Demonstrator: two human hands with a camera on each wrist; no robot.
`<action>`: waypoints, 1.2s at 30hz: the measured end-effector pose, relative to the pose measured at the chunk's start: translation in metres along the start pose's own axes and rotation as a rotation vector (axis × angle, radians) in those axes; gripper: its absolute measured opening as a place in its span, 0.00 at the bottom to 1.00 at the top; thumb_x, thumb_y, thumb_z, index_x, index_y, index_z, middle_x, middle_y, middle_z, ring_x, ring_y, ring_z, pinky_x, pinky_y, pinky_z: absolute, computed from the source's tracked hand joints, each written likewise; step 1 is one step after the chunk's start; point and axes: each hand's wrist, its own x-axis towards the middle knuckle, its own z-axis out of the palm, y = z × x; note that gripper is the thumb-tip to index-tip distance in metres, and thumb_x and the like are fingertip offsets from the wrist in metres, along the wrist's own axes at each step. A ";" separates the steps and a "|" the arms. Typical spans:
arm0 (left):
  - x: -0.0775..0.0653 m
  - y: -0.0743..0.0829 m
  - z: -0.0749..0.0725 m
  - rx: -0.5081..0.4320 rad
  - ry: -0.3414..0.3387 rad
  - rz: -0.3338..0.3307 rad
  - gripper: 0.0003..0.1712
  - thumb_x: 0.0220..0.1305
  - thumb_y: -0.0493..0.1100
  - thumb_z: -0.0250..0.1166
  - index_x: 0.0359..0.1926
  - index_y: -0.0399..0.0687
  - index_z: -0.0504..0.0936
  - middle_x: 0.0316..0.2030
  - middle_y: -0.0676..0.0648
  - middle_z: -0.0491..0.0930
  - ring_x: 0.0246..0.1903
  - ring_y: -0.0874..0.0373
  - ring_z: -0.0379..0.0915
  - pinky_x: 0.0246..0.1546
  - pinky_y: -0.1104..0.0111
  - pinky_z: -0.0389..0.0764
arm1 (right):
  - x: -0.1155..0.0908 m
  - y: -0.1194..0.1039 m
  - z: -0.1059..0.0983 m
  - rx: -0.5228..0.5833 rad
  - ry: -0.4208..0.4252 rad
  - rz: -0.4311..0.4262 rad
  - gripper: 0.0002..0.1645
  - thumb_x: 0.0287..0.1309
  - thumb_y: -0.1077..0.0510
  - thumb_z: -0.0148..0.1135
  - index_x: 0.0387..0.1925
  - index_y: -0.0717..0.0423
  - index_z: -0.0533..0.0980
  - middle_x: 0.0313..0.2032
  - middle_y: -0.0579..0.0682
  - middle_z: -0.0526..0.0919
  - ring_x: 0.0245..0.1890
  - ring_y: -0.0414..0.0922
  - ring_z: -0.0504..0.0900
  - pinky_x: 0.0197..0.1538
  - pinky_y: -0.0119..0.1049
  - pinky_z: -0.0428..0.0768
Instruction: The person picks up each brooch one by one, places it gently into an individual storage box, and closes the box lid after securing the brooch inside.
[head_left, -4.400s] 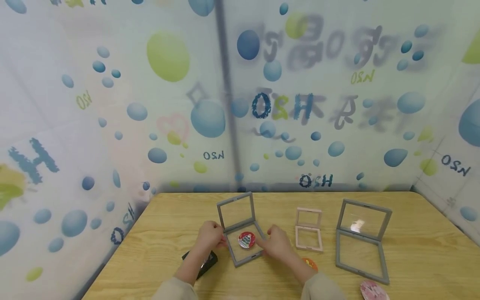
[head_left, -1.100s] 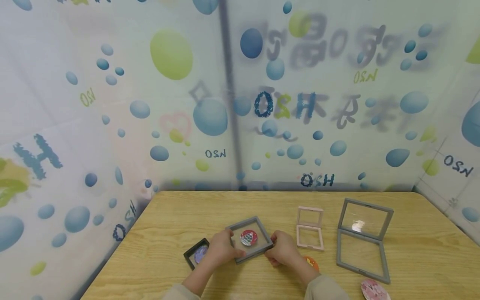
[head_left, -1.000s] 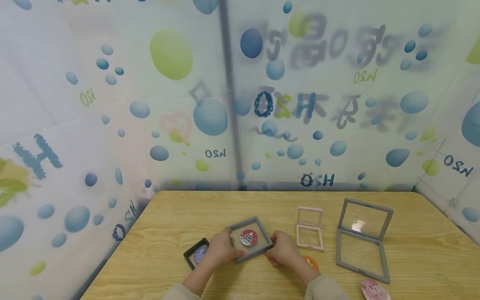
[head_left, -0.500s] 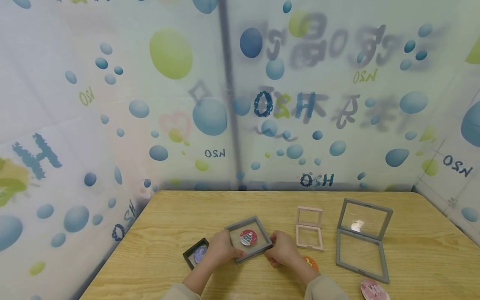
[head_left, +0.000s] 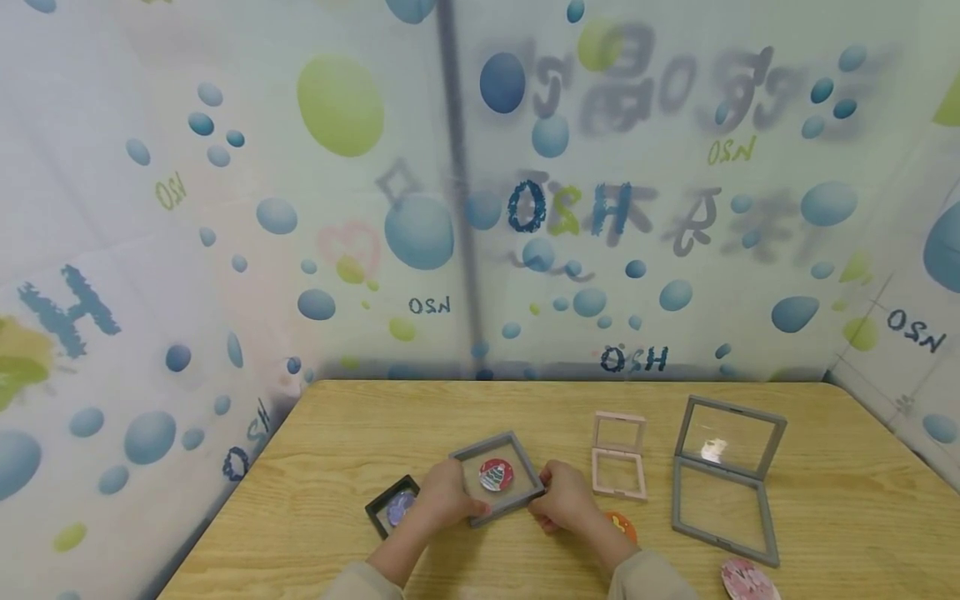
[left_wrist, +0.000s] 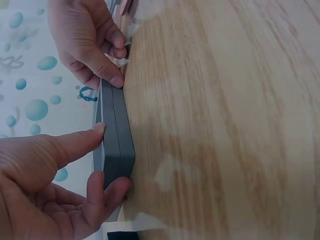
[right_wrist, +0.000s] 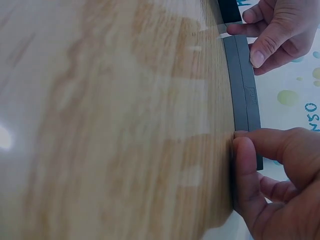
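From the head, the closed grey display frame [head_left: 517, 502] lies between our left hand [head_left: 444, 493] and right hand [head_left: 564, 497], touching both. Left wrist: our thumb and fingers grip its left end. Right wrist: we pinch its right corner.

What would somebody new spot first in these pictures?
Probably the red badge in the closed gray frame, between the left hand and the right hand. Next might come the spotted backdrop behind the table. After that, maybe the pink badge at the head view's bottom edge, toward the right.
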 end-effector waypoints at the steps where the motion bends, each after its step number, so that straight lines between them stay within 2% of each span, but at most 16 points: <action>1: 0.000 0.001 0.000 0.007 -0.006 -0.004 0.26 0.35 0.42 0.76 0.30 0.31 0.72 0.21 0.46 0.68 0.21 0.56 0.62 0.22 0.68 0.65 | 0.000 0.000 0.000 0.004 -0.001 0.001 0.15 0.35 0.73 0.62 0.29 0.66 0.67 0.13 0.51 0.73 0.09 0.38 0.73 0.15 0.33 0.76; 6: 0.001 0.005 -0.001 0.039 -0.010 -0.016 0.26 0.35 0.42 0.76 0.31 0.31 0.72 0.22 0.46 0.69 0.22 0.55 0.63 0.23 0.67 0.67 | 0.000 0.000 -0.001 0.004 0.004 0.000 0.16 0.35 0.73 0.62 0.29 0.66 0.67 0.13 0.51 0.73 0.09 0.38 0.73 0.15 0.33 0.76; 15: 0.002 0.006 0.001 0.029 -0.013 -0.031 0.24 0.35 0.42 0.76 0.29 0.32 0.72 0.20 0.46 0.69 0.20 0.56 0.64 0.20 0.69 0.67 | 0.000 0.000 -0.001 -0.001 0.016 0.018 0.16 0.34 0.74 0.62 0.29 0.66 0.67 0.14 0.51 0.73 0.09 0.38 0.73 0.15 0.33 0.76; 22: 0.002 0.006 0.000 0.052 -0.022 0.009 0.25 0.34 0.43 0.76 0.29 0.32 0.73 0.21 0.47 0.69 0.21 0.55 0.64 0.23 0.67 0.68 | -0.002 -0.002 -0.002 0.007 0.020 0.028 0.16 0.33 0.75 0.61 0.29 0.66 0.67 0.14 0.52 0.73 0.09 0.39 0.74 0.15 0.33 0.76; 27: 0.001 0.009 -0.001 0.086 -0.028 0.008 0.25 0.34 0.43 0.76 0.30 0.32 0.73 0.22 0.46 0.70 0.22 0.55 0.64 0.25 0.65 0.70 | -0.004 -0.002 -0.001 0.033 0.027 0.019 0.15 0.31 0.76 0.60 0.26 0.66 0.66 0.15 0.53 0.72 0.10 0.40 0.74 0.15 0.34 0.76; 30: 0.001 0.011 0.000 0.150 -0.012 0.003 0.26 0.33 0.45 0.77 0.29 0.32 0.74 0.23 0.45 0.73 0.23 0.54 0.67 0.26 0.63 0.72 | -0.005 -0.002 -0.002 -0.044 0.067 -0.016 0.13 0.29 0.75 0.59 0.23 0.66 0.67 0.13 0.51 0.71 0.10 0.39 0.72 0.15 0.32 0.75; 34: 0.002 0.018 0.002 0.228 0.026 -0.011 0.34 0.31 0.47 0.77 0.39 0.30 0.76 0.33 0.38 0.78 0.33 0.45 0.74 0.35 0.56 0.76 | -0.010 -0.005 -0.009 -0.194 0.132 -0.051 0.12 0.27 0.72 0.59 0.23 0.67 0.70 0.14 0.49 0.71 0.11 0.39 0.72 0.16 0.30 0.73; 36: 0.002 0.022 0.003 0.249 0.052 0.010 0.36 0.31 0.47 0.77 0.43 0.32 0.75 0.36 0.38 0.78 0.36 0.43 0.75 0.35 0.55 0.76 | -0.015 -0.008 -0.014 -0.203 0.140 -0.049 0.13 0.30 0.71 0.61 0.26 0.69 0.71 0.16 0.49 0.72 0.12 0.39 0.73 0.17 0.30 0.73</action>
